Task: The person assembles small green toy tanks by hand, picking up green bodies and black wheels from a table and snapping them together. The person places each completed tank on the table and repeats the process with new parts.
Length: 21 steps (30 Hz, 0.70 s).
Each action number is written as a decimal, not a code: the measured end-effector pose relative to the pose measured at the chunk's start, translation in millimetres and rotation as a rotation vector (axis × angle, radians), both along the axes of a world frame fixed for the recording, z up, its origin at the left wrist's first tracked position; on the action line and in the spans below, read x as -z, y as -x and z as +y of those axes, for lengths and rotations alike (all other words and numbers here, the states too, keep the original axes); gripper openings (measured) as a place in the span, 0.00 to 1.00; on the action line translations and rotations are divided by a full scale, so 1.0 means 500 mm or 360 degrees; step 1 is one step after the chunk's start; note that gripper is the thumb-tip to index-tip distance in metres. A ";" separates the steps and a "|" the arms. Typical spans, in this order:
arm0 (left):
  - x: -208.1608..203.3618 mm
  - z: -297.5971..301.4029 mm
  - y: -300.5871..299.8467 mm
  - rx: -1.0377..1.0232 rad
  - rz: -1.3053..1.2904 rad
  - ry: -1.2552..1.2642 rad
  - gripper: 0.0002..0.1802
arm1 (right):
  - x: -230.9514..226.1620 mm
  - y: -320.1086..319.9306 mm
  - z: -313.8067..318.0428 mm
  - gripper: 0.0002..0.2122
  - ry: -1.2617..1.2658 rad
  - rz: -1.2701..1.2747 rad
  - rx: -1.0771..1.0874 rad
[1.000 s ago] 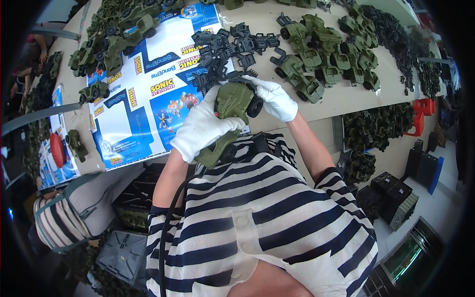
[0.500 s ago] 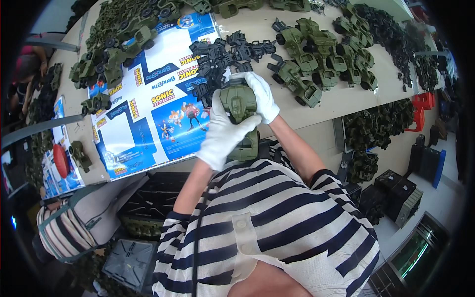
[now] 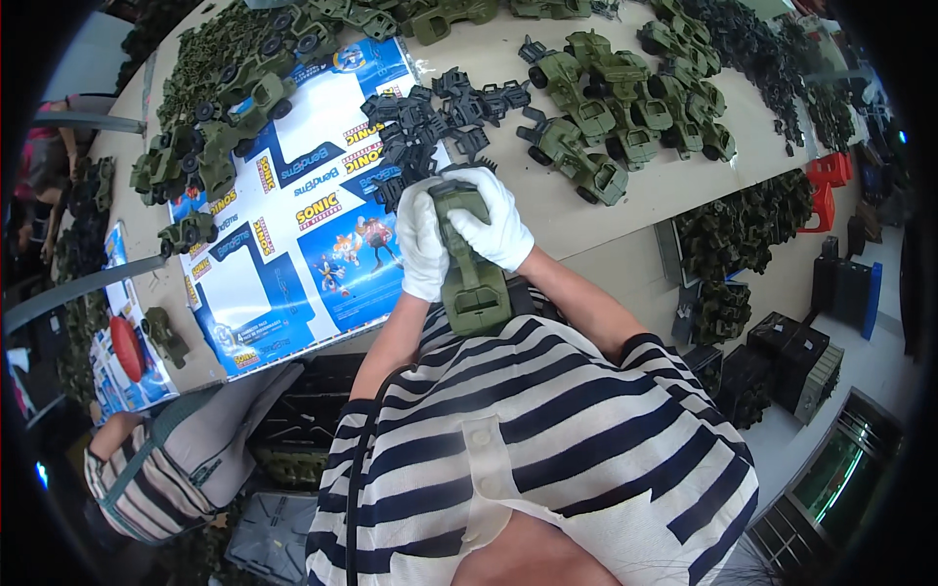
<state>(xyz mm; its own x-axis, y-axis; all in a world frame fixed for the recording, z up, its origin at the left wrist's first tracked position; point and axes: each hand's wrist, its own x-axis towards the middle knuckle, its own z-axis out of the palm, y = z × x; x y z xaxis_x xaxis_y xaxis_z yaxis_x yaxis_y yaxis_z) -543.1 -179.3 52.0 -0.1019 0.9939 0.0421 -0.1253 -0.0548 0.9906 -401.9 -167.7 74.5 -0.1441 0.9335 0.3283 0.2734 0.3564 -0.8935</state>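
Close in front of my chest, both white-gloved hands are wrapped round an olive-green toy vehicle (image 3: 476, 293). My left hand (image 3: 423, 244) grips its left side, and my right hand (image 3: 496, 220) closes over its upper right with the thumb on top. The wide end of the vehicle points down toward my striped shirt; gloves cover part of its far end. Just beyond the hands lies a heap of small black plastic parts (image 3: 430, 122), partly on a blue and white printed sheet (image 3: 318, 156).
More green toy vehicles (image 3: 586, 122) stand clustered on the table at right, with others (image 3: 205, 146) at left. Dark small parts (image 3: 757, 73) lie along the far right edge. A red oval object (image 3: 126, 349) sits at far left, near a person in striped clothing (image 3: 147, 479).
My left hand has shifted from across the front of the vehicle to its left side. The right hand has come down over it, the thumb now on top. More of the vehicle's near end shows.
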 end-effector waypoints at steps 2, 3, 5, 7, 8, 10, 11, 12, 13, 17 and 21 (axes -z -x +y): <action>-0.004 -0.001 -0.002 0.0018 0.0011 0.0002 0.22 | 0.002 0.006 -0.002 0.15 0.0000 0.0006 0.0122; -0.007 -0.002 -0.002 0.0030 0.0016 0.0003 0.22 | 0.004 0.008 -0.003 0.14 -0.0022 -0.0001 0.0161; -0.004 0.001 -0.007 0.0098 0.0026 0.0052 0.22 | 0.006 0.001 -0.005 0.11 -0.0033 0.0030 0.0235; 0.005 0.010 -0.008 0.0202 -0.0067 0.0168 0.23 | 0.030 0.001 -0.006 0.10 0.0087 0.0031 0.0327; 0.002 0.020 -0.016 0.0288 -0.0128 0.0213 0.25 | 0.042 -0.006 -0.006 0.10 0.0175 0.0063 0.0421; 0.009 0.038 -0.024 0.0208 0.0172 0.0068 0.28 | 0.041 -0.047 0.019 0.11 0.0211 0.0074 0.0621; 0.017 0.039 -0.029 0.0124 0.0086 0.0112 0.28 | 0.029 -0.083 0.041 0.11 0.0196 0.0109 0.0726; 0.026 0.034 -0.031 0.0025 -0.0001 0.0165 0.28 | 0.025 -0.138 0.070 0.11 0.0133 0.0078 0.0671; 0.032 0.029 -0.029 -0.0072 -0.0079 0.0216 0.29 | 0.023 -0.201 0.101 0.12 0.0073 0.0057 0.0619; 0.068 0.021 0.059 0.0019 -0.0121 0.0826 0.22 | -0.026 -0.408 0.195 0.14 0.0063 -0.0540 0.0295; 0.088 0.005 0.119 -0.0074 -0.0036 0.0839 0.20 | -0.037 -0.462 0.259 0.21 -0.0546 -0.1778 0.0502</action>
<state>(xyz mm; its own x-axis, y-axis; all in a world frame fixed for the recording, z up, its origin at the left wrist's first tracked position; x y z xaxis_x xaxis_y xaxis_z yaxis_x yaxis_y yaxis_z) -602.4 -177.0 8.2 -0.1414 0.8741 -0.4648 -0.1563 0.4439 0.8823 -170.9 -38.2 93.2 -0.2877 0.8676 0.4055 0.9515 0.3070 0.0184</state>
